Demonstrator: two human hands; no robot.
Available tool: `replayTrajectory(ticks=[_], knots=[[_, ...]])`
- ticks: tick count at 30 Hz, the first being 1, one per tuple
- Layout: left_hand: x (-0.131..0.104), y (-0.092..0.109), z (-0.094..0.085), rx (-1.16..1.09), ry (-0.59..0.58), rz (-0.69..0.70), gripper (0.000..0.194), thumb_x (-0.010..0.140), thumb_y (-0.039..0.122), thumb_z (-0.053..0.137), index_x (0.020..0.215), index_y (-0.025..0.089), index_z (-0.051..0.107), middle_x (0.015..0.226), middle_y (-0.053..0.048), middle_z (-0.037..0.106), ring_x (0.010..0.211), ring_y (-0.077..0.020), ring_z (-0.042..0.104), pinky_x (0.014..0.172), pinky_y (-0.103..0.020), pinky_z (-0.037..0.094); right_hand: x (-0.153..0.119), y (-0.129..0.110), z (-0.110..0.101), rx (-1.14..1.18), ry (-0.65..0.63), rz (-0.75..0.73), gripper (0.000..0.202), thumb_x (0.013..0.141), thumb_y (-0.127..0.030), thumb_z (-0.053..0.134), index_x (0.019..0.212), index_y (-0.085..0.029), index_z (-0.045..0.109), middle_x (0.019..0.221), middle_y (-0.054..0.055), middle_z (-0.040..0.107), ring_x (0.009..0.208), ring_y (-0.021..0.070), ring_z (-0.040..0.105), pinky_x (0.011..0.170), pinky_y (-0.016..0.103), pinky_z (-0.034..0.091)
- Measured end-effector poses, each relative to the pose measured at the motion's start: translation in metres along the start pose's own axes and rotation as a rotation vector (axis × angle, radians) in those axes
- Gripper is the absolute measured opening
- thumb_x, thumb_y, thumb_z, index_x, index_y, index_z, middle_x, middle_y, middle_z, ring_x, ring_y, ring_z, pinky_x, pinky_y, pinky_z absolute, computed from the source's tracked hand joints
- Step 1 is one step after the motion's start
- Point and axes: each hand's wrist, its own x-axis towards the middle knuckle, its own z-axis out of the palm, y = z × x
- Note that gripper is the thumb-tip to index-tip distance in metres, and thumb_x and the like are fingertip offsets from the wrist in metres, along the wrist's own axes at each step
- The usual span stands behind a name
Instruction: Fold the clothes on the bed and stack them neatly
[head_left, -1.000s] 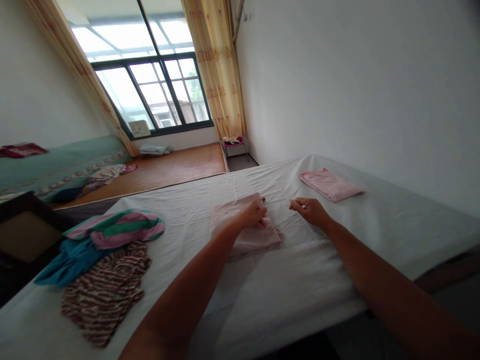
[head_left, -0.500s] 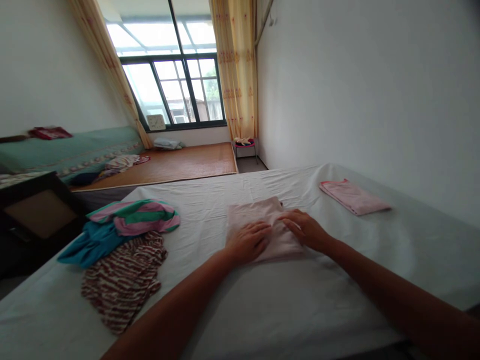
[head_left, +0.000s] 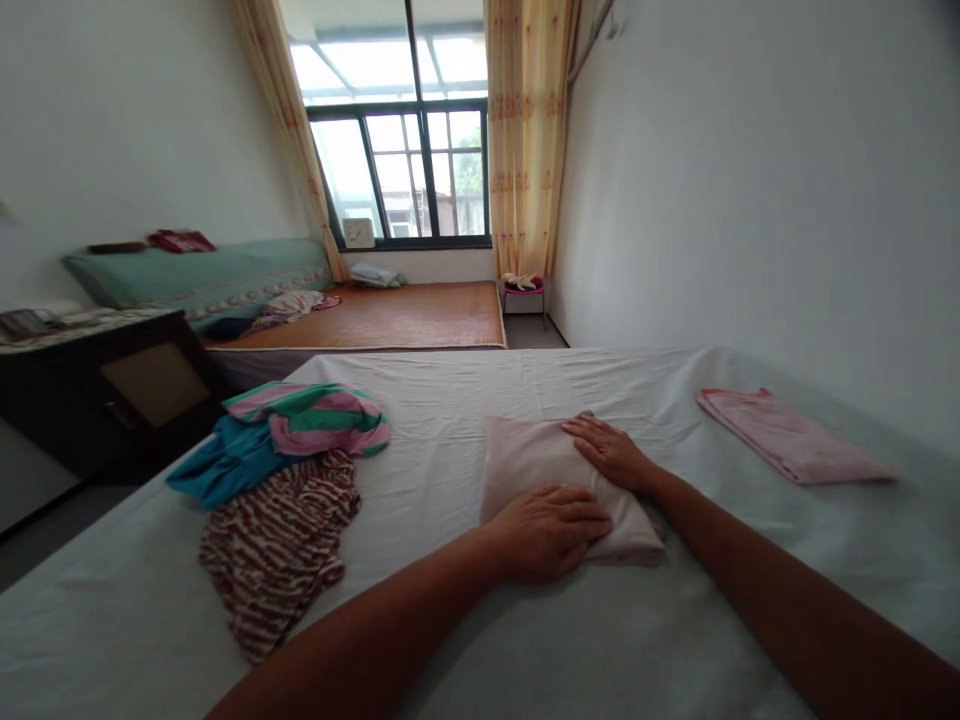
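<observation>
A pale pink garment (head_left: 525, 455), folded into a flat rectangle, lies on the white bed sheet (head_left: 442, 600) in front of me. My left hand (head_left: 551, 530) rests flat on its near part, fingers stretched out and pointing right. On the far right part of the cloth lies my right hand (head_left: 611, 452), also flat, with its fingertips near the far edge. The palms cover some of the garment, so its exact kind is hidden. Neither hand grips anything.
A second folded pink cloth (head_left: 795, 435) lies to the right. At left are a striped pink and green cloth (head_left: 322, 420), a blue cloth (head_left: 236, 460) and a brown-and-white patterned cloth (head_left: 281, 540). Beyond stand a dark cabinet (head_left: 105, 390), another bed (head_left: 420, 315) and a stool (head_left: 523, 290).
My left hand has moved nearer and to the right over the pink garment. My right hand stays on its far right part. The camera view has turned slightly left.
</observation>
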Motion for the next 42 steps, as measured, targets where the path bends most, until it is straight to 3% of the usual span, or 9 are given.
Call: replayTrajectory(ticks=[7, 11, 13, 16, 19, 22, 32, 36, 42], knots=[[0.0, 0.0, 0.002, -0.037, 0.021, 0.014, 0.041, 0.093, 0.026, 0.042, 0.133, 0.024, 0.054, 0.134, -0.001, 0.06, 0.134, -0.0183, 0.042, 0.114, -0.033, 0.028, -0.01, 0.017, -0.008, -0.161, 0.129, 0.188, 0.047, 0.096, -0.037, 0.033, 0.133, -0.019, 0.056, 0.135, 0.009, 0.058, 0.129, 0.0269, 0.049, 0.11, 0.049, 0.036], [0.003, -0.002, -0.006, -0.139, 0.082, 0.007, 0.035, 0.091, 0.021, 0.044, 0.121, 0.023, 0.063, 0.123, -0.002, 0.066, 0.125, -0.0162, 0.051, 0.11, -0.028, 0.035, -0.013, -0.012, -0.017, -0.109, 0.193, 0.001, 0.044, 0.096, -0.036, 0.037, 0.131, -0.02, 0.057, 0.137, 0.009, 0.056, 0.135, 0.0262, 0.041, 0.111, 0.048, 0.034], [0.004, -0.011, -0.013, -0.189, 0.193, -0.103, 0.035, 0.088, 0.016, 0.045, 0.116, 0.021, 0.066, 0.118, -0.003, 0.068, 0.118, -0.0145, 0.057, 0.106, -0.025, 0.039, -0.015, -0.033, -0.018, -0.027, 0.11, -0.103, 0.042, 0.097, -0.037, 0.037, 0.132, -0.024, 0.056, 0.138, 0.005, 0.055, 0.135, 0.0236, 0.041, 0.111, 0.046, 0.035], [-0.002, -0.038, -0.019, -0.152, 0.333, -0.391, 0.038, 0.088, 0.016, 0.044, 0.119, 0.021, 0.065, 0.124, -0.005, 0.065, 0.119, -0.016, 0.056, 0.107, -0.029, 0.039, -0.019, -0.055, -0.016, 0.04, -0.006, -0.148, 0.043, 0.098, -0.04, 0.037, 0.135, -0.026, 0.053, 0.139, 0.005, 0.055, 0.132, 0.0224, 0.045, 0.111, 0.046, 0.035], [-0.015, -0.071, -0.016, -0.089, 0.231, -0.603, 0.039, 0.094, 0.029, 0.04, 0.125, 0.021, 0.062, 0.133, -0.006, 0.059, 0.128, -0.0196, 0.049, 0.113, -0.037, 0.034, -0.022, -0.059, -0.019, 0.043, -0.044, -0.138, 0.044, 0.098, -0.04, 0.037, 0.137, -0.024, 0.051, 0.139, 0.007, 0.055, 0.13, 0.0228, 0.047, 0.111, 0.047, 0.035], [-0.026, -0.091, -0.007, -0.088, 0.119, -0.694, 0.043, 0.096, 0.035, 0.036, 0.129, 0.022, 0.059, 0.139, -0.003, 0.055, 0.134, -0.0191, 0.042, 0.116, -0.038, 0.028, -0.026, -0.061, -0.027, 0.021, -0.051, -0.161, 0.045, 0.098, -0.037, 0.039, 0.139, -0.022, 0.05, 0.14, 0.009, 0.054, 0.132, 0.0242, 0.045, 0.11, 0.048, 0.035], [-0.024, -0.09, -0.003, -0.013, 0.109, -0.742, 0.044, 0.095, 0.032, 0.035, 0.132, 0.024, 0.058, 0.143, -0.001, 0.051, 0.136, -0.0175, 0.039, 0.117, -0.035, 0.025, -0.037, -0.115, -0.044, 0.123, -0.27, -0.464, 0.047, 0.094, -0.046, 0.047, 0.139, -0.032, 0.048, 0.148, 0.002, 0.044, 0.137, 0.0243, 0.038, 0.115, 0.048, 0.027], [-0.025, -0.089, -0.004, -0.023, 0.123, -0.735, 0.043, 0.095, 0.031, 0.036, 0.131, 0.024, 0.058, 0.142, -0.002, 0.052, 0.135, -0.0177, 0.04, 0.116, -0.036, 0.026, -0.032, -0.097, -0.04, 0.193, -0.167, -0.335, 0.039, 0.098, -0.038, 0.04, 0.13, -0.028, 0.058, 0.137, 0.004, 0.057, 0.133, 0.0218, 0.044, 0.112, 0.044, 0.033], [-0.024, -0.086, -0.003, -0.055, 0.139, -0.746, 0.043, 0.095, 0.031, 0.036, 0.13, 0.024, 0.059, 0.141, -0.003, 0.053, 0.135, -0.0195, 0.039, 0.116, -0.037, 0.026, -0.025, -0.027, -0.024, 0.091, -0.043, -0.054, 0.045, 0.098, -0.042, 0.032, 0.136, -0.029, 0.053, 0.139, 0.003, 0.054, 0.132, 0.0227, 0.045, 0.112, 0.048, 0.035]])
